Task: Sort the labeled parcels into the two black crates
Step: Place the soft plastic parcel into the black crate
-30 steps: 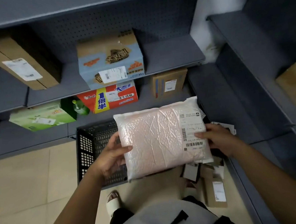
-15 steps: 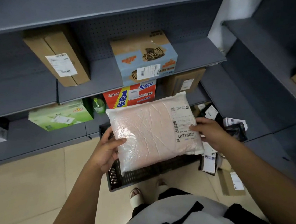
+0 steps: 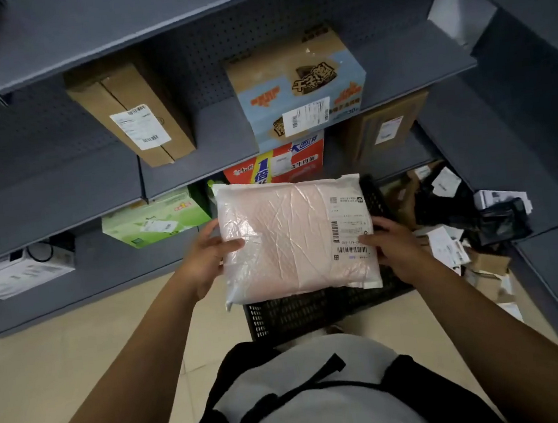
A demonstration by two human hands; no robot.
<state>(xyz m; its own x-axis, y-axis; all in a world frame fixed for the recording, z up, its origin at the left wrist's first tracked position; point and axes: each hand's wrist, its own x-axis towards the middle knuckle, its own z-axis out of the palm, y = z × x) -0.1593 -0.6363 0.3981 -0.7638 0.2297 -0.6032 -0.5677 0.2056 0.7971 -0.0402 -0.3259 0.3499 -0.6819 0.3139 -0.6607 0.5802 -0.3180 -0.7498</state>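
A pale pink bagged parcel [image 3: 290, 237] with a white shipping label on its right side is held flat in front of me, above a black crate [image 3: 315, 310] on the floor. My left hand [image 3: 206, 256] grips its left edge, thumb on top. My right hand [image 3: 395, 247] grips the right edge by the label. Most of the crate is hidden under the parcel. Only one crate shows.
Grey shelves [image 3: 195, 151] hold labeled cardboard boxes: a brown one [image 3: 133, 113], a blue one [image 3: 295, 85], a red one [image 3: 283, 162], a green one [image 3: 154, 217]. A heap of small parcels [image 3: 450, 220] lies on the floor at the right. Tan floor tiles spread to the left.
The view has tilted up and drawn back; the crate now sits lower, close to my body. Both hands still hold the pink parcel level over it.
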